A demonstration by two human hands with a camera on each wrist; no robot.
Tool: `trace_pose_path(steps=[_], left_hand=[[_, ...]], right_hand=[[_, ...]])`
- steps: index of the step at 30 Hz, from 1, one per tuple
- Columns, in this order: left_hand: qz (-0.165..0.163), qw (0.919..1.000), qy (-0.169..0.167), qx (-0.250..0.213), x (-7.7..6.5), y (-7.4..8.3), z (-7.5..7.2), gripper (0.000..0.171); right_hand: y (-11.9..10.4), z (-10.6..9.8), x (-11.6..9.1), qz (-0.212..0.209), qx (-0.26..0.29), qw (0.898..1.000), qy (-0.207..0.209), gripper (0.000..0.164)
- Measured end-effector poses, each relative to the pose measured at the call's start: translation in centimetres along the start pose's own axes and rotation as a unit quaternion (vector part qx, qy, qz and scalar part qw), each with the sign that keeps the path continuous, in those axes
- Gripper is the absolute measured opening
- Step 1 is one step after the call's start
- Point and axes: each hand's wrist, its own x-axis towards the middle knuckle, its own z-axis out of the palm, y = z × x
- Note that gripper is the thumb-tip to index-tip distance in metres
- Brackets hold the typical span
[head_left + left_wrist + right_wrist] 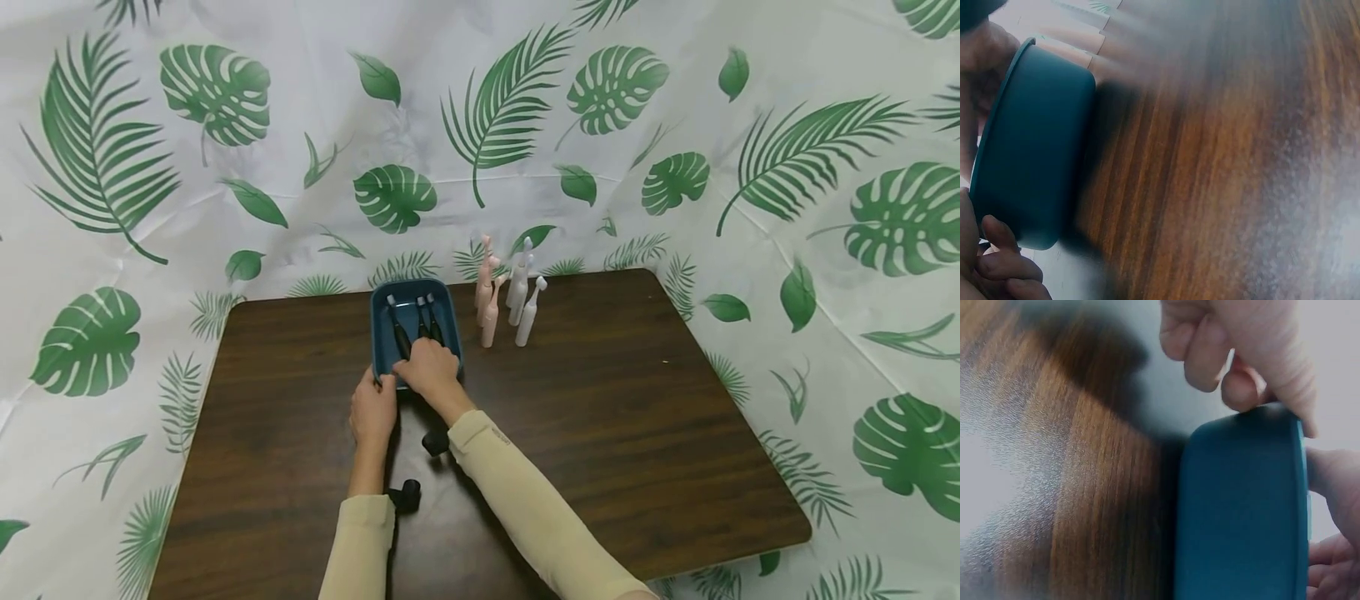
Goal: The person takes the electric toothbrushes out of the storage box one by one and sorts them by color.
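A dark blue tray (380, 329) sits at the table's back edge, left of centre. Inside lie three black toothbrushes (401, 337) with white heads pointing away from me. My left hand (373, 410) grips the tray's near left corner, thumb at the rim and fingers (1010, 265) curled low against the outside. Over the near wall, my right hand (431, 367) reaches into the tray, covering the lower ends of the handles. In the right wrist view the right hand (1341, 500) is partly behind the rim; I cannot tell whether it holds a toothbrush.
Right of the tray stand three pink toothbrushes (490, 321) and three white toothbrushes (527, 323), upright. The dark wooden table (600, 433) extends to the right and toward me. A leaf-print sheet (300, 108) hangs behind it. Both wrists carry small black cameras (435, 442).
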Motion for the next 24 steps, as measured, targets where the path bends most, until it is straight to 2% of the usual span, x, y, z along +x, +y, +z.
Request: trace_pose_path(steps=[4, 9, 15, 19, 24], left_hand=[[-0.004, 1.0000, 0.002, 0.006, 0.0, 0.0, 0.0, 0.036], [-0.007, 1.0000, -0.006, 0.001, -0.1, 0.1, -0.2, 0.034], [-0.007, 0.9999, 0.000, -0.012, 0.0, 0.4, -0.6, 0.037], [-0.008, 0.9999, -0.006, -0.009, -0.1, 0.3, -0.6, 0.042], [-0.013, 0.9999, -0.004, 0.002, -0.3, 0.1, -0.4, 0.046]], right_hand=[[0.4, -0.7, -0.8, -0.010, 0.040, 0.999, 0.026, 0.029], [0.6, -2.0, -2.3, -0.035, 0.101, 0.993, 0.058, 0.025], [0.9, -3.8, -4.1, -0.052, 0.149, 0.983, 0.098, 0.038], [2.5, -4.5, -5.4, -0.052, 0.166, 0.977, 0.121, 0.034], [6.0, -5.5, -6.7, -0.065, 0.185, 0.969, 0.148, 0.031]])
